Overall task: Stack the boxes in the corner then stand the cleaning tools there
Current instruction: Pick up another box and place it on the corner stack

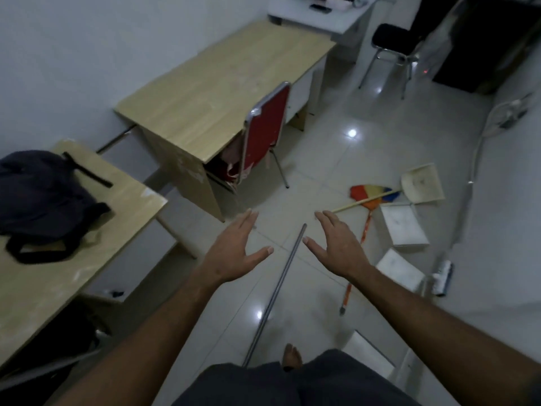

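Above the tiled floor (322, 148) both hands are held out with fingers spread, holding nothing; the left hand (234, 253) and the right hand (336, 247) flank a grey metal pole (281, 279) lying on the floor; right of the pole lie a broom (371, 194) with a multicoloured head, a dustpan (421, 184), two flat white boxes (404, 227) and a mop (442, 276); left of the pole stands a wooden table (210, 98) with a red chair (263, 133) tucked against it.
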Motion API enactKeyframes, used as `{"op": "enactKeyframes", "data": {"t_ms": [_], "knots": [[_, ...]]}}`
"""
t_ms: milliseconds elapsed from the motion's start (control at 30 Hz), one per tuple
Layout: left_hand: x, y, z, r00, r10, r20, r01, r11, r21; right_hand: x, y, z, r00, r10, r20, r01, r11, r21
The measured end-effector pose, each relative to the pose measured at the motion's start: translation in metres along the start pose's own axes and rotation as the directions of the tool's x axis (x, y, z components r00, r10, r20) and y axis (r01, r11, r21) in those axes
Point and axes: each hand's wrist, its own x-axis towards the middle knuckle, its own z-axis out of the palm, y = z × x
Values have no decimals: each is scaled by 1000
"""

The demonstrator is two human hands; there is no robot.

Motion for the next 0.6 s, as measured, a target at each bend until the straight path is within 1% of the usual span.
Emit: {"op": "enactKeyframes", "data": {"t_ms": [100, 267, 400, 533, 600], "knots": [[33, 14, 8, 998, 49, 41, -49, 999, -13, 8, 24, -11, 998, 56, -11, -56, 998, 1], [119, 42, 21, 968, 198, 156, -198, 980, -14, 30, 75, -31, 969, 235, -76, -231, 972, 47], [194, 59, 30, 922, 299, 246, -304, 953, -17, 49, 110, -44, 917, 385, -103, -377, 922, 92], [263, 79, 40, 878, 370, 304, -380, 925, -28, 69, 141, -57, 858, 487, -160, -474, 873, 115], [293, 91, 48, 846, 411, 340, -428, 903, -25, 77, 155, -61, 819, 541, -192, -519, 841, 154]]}}
